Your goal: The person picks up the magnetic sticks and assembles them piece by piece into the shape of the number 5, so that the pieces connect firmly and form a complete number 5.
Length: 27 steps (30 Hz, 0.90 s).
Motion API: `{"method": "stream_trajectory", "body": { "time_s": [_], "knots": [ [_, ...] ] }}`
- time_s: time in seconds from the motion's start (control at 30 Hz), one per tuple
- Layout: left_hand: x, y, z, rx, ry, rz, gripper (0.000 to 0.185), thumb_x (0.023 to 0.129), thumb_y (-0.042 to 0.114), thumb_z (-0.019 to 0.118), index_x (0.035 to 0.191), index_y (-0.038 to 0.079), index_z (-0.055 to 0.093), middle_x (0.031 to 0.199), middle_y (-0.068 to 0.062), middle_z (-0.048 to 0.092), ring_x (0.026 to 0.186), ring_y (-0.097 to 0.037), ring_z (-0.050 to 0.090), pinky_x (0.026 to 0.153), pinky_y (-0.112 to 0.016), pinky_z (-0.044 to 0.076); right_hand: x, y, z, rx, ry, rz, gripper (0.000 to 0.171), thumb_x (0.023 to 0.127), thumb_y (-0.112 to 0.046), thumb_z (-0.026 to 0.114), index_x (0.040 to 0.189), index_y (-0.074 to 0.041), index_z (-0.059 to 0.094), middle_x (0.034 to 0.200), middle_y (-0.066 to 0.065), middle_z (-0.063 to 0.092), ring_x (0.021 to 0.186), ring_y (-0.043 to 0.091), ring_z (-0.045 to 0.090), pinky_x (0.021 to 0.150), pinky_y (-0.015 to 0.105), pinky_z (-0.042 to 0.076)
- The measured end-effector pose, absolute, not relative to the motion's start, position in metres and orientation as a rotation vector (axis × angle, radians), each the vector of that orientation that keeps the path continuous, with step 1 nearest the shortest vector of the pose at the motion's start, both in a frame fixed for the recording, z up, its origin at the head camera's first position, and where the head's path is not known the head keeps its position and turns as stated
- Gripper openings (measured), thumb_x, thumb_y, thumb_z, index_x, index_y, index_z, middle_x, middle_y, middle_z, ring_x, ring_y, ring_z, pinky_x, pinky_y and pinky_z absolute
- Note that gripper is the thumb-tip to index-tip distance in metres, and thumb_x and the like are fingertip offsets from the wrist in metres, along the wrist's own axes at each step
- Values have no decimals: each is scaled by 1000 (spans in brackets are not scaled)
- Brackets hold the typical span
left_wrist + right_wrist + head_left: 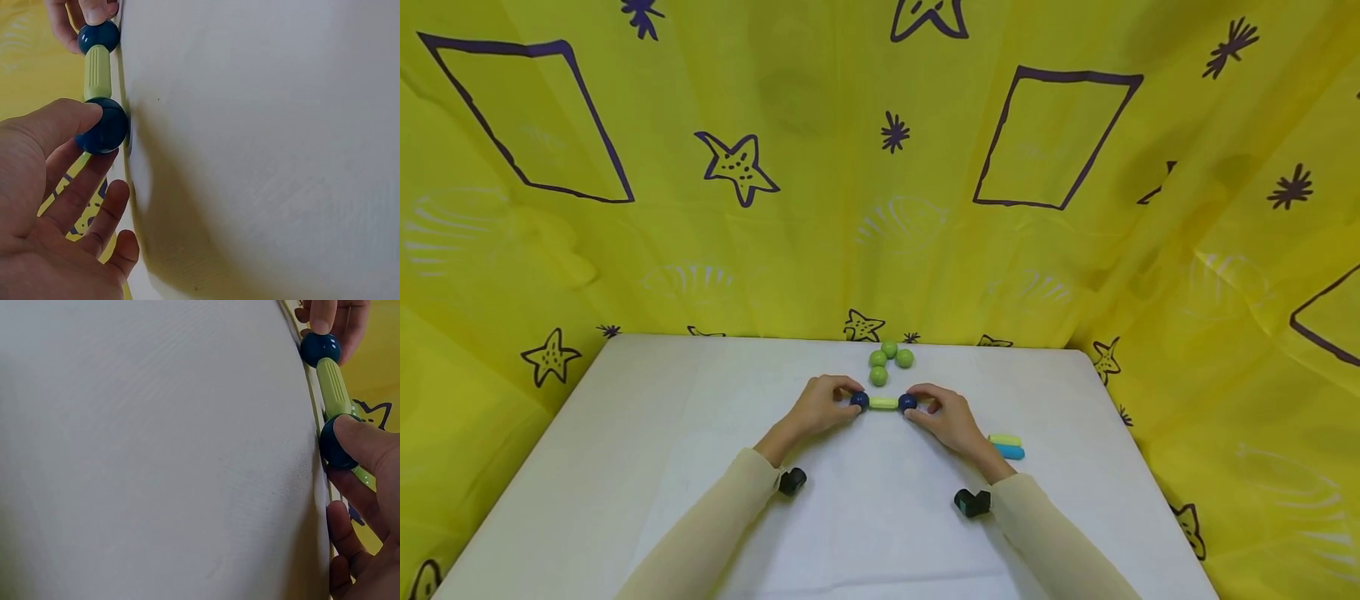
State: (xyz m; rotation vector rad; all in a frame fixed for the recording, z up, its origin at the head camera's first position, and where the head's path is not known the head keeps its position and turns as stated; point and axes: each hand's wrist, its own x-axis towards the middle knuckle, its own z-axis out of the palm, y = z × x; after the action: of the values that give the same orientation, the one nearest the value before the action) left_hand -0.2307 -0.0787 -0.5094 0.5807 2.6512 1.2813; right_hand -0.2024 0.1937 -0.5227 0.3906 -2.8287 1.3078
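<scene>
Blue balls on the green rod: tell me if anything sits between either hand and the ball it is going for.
Nothing does. The left hand already pinches the left blue ball and the right hand pinches the right blue ball, with the green rod joining them. The green balls lie apart, behind.

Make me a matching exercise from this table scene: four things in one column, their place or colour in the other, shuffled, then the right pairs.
Things:
1. green balls
2. light green rod
3. blue stick
4. left hand

Descriptions:
A. lies on the white table near the right hand
B. joins two dark blue balls
C. clustered at the table's far edge
D. pinches a dark blue ball

Pairs: 1-C, 2-B, 3-A, 4-D
</scene>
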Motion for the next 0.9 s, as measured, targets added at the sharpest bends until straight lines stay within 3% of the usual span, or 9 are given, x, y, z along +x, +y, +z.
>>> {"method": "stream_trajectory", "body": {
  "time_s": [0.9],
  "knots": [
    [-237, -83, -504, 546, 2676, 1239, 27, 89, 11, 80, 116, 10, 76, 110, -3, 72, 94, -20, 57, 86, -38, 48, -211, 184, -518, 345, -2864, 1310, 37, 92, -21, 79, 129, -18, 70, 116, 0, 72, 86, 17, 55, 78, 34, 44]
  ]
}}
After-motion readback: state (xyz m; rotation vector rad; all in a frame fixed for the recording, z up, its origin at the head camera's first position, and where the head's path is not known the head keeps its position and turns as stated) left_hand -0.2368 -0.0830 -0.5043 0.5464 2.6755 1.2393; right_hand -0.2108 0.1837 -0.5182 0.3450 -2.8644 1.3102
